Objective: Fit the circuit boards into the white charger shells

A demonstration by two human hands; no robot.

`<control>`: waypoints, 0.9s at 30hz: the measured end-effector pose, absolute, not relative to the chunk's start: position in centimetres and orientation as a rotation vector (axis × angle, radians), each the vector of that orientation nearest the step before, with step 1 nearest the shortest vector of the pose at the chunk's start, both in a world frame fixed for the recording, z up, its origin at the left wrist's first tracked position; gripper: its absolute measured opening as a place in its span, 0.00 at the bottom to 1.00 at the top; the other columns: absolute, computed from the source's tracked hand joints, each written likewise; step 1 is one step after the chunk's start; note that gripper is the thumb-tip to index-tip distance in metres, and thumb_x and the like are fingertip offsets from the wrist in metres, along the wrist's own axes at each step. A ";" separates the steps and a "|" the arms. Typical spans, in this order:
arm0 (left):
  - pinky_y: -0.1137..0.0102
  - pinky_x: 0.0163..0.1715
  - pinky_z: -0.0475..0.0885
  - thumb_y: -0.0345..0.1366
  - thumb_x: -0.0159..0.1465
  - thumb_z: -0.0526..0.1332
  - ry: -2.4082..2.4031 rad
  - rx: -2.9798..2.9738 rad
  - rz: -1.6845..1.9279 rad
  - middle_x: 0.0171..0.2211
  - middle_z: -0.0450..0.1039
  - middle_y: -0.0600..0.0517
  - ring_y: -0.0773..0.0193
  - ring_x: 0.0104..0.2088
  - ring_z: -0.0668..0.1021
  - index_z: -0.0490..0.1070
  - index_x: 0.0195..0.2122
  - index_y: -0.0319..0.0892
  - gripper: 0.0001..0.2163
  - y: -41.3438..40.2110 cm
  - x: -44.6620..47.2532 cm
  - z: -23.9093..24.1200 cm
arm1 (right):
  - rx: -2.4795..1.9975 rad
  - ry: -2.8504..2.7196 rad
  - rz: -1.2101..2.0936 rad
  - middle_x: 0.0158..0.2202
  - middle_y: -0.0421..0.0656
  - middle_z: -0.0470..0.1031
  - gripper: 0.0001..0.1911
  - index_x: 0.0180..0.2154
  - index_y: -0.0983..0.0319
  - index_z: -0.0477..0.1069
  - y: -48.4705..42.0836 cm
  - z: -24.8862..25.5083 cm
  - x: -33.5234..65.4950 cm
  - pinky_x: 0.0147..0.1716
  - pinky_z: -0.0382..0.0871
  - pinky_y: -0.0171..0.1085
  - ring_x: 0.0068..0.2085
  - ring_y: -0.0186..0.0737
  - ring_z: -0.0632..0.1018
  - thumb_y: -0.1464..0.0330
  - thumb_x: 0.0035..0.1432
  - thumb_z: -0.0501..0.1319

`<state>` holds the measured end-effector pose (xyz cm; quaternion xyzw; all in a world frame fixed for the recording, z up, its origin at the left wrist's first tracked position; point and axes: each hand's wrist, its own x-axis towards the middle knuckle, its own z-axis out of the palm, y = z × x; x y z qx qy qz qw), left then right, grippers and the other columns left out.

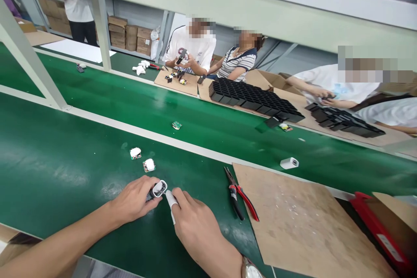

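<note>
My left hand is closed around a small white plastic casing with a rounded open end turned towards me; something dark shows behind it. At the rim of that casing is my right hand, its fingers closed and one of them in a white finger cover. What the right fingers pinch, if anything, is too small to make out. Just beyond my left hand lie two small circuit boards topped with white lumps. Red-and-black long-nose pliers rest to the right of my hands.
A cardboard sheet covers the right side, with a red object beyond it. On the green belt are a white casing and a green circuit board. Co-workers sit across, beside black casings. A metal post stands left.
</note>
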<state>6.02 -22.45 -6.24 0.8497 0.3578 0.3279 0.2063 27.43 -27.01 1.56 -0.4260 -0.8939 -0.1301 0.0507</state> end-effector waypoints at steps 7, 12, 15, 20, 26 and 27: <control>0.65 0.36 0.77 0.36 0.73 0.59 0.953 2.471 0.938 0.40 0.76 0.49 0.58 0.37 0.80 0.65 0.54 0.45 0.10 -22.3 6.1 -6.2 | -1.389 -2.734 -0.215 0.40 0.47 0.75 0.13 0.33 0.61 0.70 -26.7 1.6 28.5 0.24 0.65 0.37 0.31 0.41 0.74 0.83 0.52 0.57; 0.63 0.38 0.78 0.33 0.74 0.60 0.882 2.674 0.972 0.42 0.77 0.46 0.57 0.37 0.80 0.68 0.54 0.42 0.10 -22.0 6.0 -6.2 | -1.417 -2.642 -0.130 0.43 0.47 0.75 0.15 0.37 0.62 0.73 -26.5 1.6 30.1 0.25 0.68 0.36 0.31 0.40 0.75 0.83 0.53 0.55; 0.62 0.39 0.80 0.34 0.74 0.60 0.910 2.618 1.004 0.42 0.78 0.45 0.57 0.38 0.81 0.68 0.55 0.42 0.10 -22.0 5.8 -6.2 | -1.492 -2.488 -0.171 0.45 0.49 0.75 0.15 0.41 0.63 0.74 -25.3 0.2 33.0 0.34 0.74 0.38 0.38 0.43 0.78 0.81 0.59 0.53; 0.58 0.48 0.81 0.36 0.73 0.62 0.870 2.650 1.046 0.52 0.76 0.41 0.52 0.49 0.82 0.67 0.60 0.42 0.16 -21.8 5.8 -5.9 | -1.640 -2.333 -0.362 0.42 0.51 0.77 0.17 0.39 0.64 0.76 -22.6 -4.2 37.6 0.42 0.78 0.44 0.41 0.49 0.78 0.82 0.59 0.51; 0.66 0.41 0.82 0.28 0.73 0.58 0.809 2.621 1.043 0.48 0.77 0.43 0.59 0.41 0.82 0.72 0.46 0.42 0.06 -22.4 6.3 -5.1 | -1.467 -2.278 -0.357 0.50 0.56 0.76 0.14 0.45 0.65 0.76 -21.6 -5.1 37.0 0.47 0.79 0.52 0.49 0.53 0.78 0.77 0.66 0.52; 0.67 0.40 0.82 0.28 0.73 0.58 0.824 2.612 1.001 0.47 0.77 0.44 0.60 0.41 0.82 0.72 0.44 0.43 0.05 -22.7 6.4 -4.8 | -1.400 -2.269 -0.307 0.52 0.55 0.75 0.14 0.48 0.65 0.75 -21.4 -4.9 36.6 0.49 0.79 0.51 0.51 0.53 0.78 0.75 0.68 0.53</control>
